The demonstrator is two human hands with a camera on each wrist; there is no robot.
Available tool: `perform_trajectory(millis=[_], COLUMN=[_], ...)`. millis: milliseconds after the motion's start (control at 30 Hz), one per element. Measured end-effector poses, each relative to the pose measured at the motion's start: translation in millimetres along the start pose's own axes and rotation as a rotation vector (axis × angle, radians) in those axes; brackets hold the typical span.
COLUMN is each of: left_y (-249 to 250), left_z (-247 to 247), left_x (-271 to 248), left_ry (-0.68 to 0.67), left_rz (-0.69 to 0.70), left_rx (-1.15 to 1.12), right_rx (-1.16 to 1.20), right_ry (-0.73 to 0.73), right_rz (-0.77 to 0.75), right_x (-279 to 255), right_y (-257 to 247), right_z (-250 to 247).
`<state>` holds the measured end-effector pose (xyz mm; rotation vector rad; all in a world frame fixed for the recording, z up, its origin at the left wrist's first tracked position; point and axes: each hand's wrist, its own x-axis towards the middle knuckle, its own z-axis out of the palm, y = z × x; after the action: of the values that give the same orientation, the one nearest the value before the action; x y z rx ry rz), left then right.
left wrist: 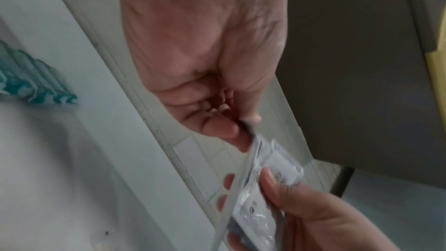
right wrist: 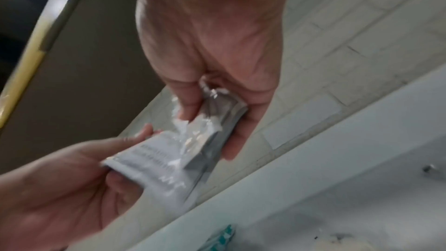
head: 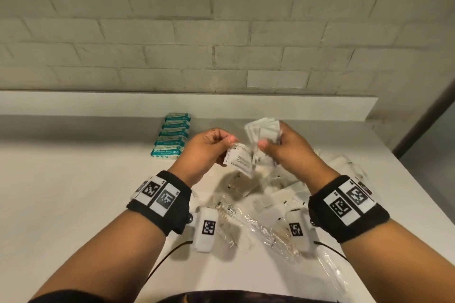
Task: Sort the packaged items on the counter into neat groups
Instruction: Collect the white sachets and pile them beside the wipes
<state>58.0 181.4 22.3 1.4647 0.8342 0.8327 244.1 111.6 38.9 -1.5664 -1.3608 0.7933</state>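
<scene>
Pinching a flat white printed sachet (head: 238, 159) between thumb and fingers, the left hand (head: 206, 150) holds it beside the right hand (head: 286, 147), whose curled fingers grip a fanned stack of similar glossy white sachets (head: 264, 130). Below both hands, crinkled clear plastic packets (head: 266, 226) litter the white counter (head: 73, 192); beyond the left hand lies a row of teal-and-white packs (head: 172, 135).
</scene>
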Motion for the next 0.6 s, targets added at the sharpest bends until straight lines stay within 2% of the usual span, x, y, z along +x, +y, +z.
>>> perform_trajectory(millis=[67,133,200,267,333,400,433,500,533,600], left_y=[3,2,-2,-7,-10,-11,-10,-7,-7,-10], left_z=[2,7,8,5,1,0,3,12,18,28], left_x=[0,1,5,9,12,15,16,16,14,7], left_ry=[-0.015,0.025,0.176,0.359,0.484,0.551,0.552,0.472,0.402,0.216], left_rz=[-0.009,-0.004,0.04,0.103,0.143,0.167,0.18,0.188,0.164,0.099], left_rx=[-0.013,0.012,0.088,0.177,0.16,0.082,0.034,-0.058,-0.097,-0.135], right_rx=[0.064,0.107,0.204,0.441,0.709,0.84,0.848,0.849,0.867,0.927], right_ry=[0.13,0.193,0.316,0.399,0.354,0.231,0.143,-0.032,-0.076,-0.051], right_rz=[0.038,0.033,0.041,0.093,0.166,0.256,0.303,0.363,0.359,0.301], right_x=[6,9,10,9,5,-1,-5,-9,-9,-4], right_y=[3,5,5,5,4,6,5,2,1,-2], right_z=[-3,-3,-6,-9,-9,-2,5,18,22,24])
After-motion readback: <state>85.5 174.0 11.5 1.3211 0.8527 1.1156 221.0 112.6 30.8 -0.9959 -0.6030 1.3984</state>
